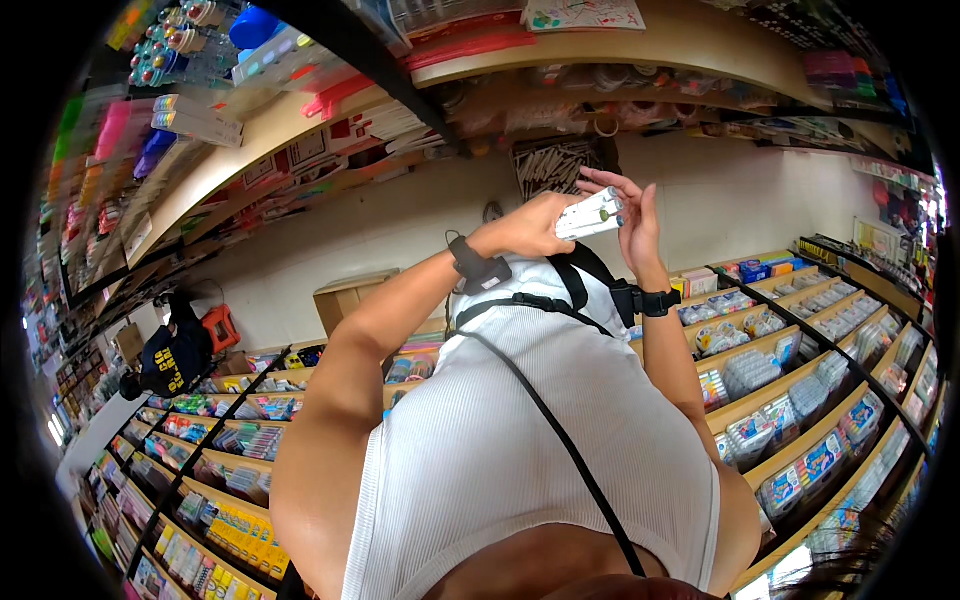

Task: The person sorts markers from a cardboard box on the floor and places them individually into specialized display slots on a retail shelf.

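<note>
My left hand (535,225) is closed around a small bundle of white markers (590,214) with coloured ends, held in front of my body. Beside the bundle's ends, my right hand (637,222) has its fingers stretched and its thumb apart. I cannot tell whether a fingertip touches the markers. Just beyond my hands, a dark box (515,172) contains many white, stick-like pieces that look like more markers. Dark straps circle both my wrists.
Wooden shelves (690,38) with stationery run along the far side. Slanted racks of packaged goods (750,370) stand at the right, and more racks (240,535) at the left. A dark bag (172,355) and an orange case (221,327) lie at the left. A wooden box (350,297) sits near my left arm.
</note>
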The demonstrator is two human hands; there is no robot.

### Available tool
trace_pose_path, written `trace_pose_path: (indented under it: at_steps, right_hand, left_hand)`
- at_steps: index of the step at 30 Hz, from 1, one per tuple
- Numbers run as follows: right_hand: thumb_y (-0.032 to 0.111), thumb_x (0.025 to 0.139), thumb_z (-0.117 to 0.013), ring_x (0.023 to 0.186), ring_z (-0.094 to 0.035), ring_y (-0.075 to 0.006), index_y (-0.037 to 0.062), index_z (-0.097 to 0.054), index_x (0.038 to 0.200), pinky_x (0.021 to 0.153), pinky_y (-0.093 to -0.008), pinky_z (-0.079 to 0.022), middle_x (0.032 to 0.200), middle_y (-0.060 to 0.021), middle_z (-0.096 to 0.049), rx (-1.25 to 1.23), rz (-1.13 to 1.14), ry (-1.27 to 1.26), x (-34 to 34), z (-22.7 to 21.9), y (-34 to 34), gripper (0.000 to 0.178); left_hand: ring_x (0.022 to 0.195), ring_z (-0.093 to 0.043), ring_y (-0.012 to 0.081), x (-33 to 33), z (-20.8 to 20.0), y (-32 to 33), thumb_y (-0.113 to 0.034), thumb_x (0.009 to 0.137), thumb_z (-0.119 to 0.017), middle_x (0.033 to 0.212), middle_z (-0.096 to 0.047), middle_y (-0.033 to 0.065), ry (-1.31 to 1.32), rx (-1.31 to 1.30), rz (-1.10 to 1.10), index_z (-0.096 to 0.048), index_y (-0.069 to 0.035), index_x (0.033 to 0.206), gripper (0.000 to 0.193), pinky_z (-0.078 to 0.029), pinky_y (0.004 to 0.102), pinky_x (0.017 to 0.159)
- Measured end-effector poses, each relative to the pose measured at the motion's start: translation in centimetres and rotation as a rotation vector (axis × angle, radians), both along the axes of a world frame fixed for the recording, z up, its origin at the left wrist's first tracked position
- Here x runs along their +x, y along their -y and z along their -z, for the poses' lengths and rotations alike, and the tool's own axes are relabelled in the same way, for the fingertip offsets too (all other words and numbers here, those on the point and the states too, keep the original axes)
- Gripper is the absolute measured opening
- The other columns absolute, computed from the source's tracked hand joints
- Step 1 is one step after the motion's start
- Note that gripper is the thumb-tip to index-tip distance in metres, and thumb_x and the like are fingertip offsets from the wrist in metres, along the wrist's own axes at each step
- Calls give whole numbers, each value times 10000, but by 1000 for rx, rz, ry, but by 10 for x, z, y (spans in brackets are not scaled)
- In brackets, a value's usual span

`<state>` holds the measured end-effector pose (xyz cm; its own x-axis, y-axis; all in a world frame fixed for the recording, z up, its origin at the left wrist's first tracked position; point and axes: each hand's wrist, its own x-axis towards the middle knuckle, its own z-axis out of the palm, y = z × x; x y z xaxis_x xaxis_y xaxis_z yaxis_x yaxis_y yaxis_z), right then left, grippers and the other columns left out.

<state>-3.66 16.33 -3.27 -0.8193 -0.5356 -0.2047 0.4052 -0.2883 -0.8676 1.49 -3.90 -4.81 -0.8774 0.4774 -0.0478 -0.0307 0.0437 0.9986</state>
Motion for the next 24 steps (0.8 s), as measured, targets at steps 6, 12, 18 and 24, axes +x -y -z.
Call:
trace_pose_path:
  at_steps: [6,12,18,24]
  right_hand:
    - [325,842,-817,1308,-578,-320,-63,-537,1325,1139,-432,-431,1379,-251,-600,-66,-173,-378,-21,-34,-8,681]
    - [-16,759,-838,1100,-693,-257,8,-563,1054,989,-390,-530,1095,-207,-733,-34,-77,-236,-42,-33,-46,404]
    - [-13,819,-815,698,-668,-111,22,-571,858,644,-255,-546,792,-53,-670,72,57,-175,-55,-16,-86,250]
    - [20,880,-770,724,-676,-110,25,-581,930,629,-243,-545,849,-57,-677,99,-143,9,-71,-7,-116,196]
  left_hand:
    - [781,-624,267,-15,-10,-38,-65,701,-690,897,-669,162,26,1,-52,-615,31,1070,389,-511,377,763]
    - [880,-625,232,-33,-29,-93,-52,766,-701,1003,-678,102,57,18,-75,-606,24,1154,406,-505,368,858]
    - [790,-622,130,-40,-31,-159,-72,805,-745,942,-655,48,219,-11,-298,-554,5,1251,491,-510,279,675]
    - [639,-623,139,-33,-15,-210,-16,811,-720,865,-652,57,424,184,-483,-563,-11,1045,282,-503,288,568]
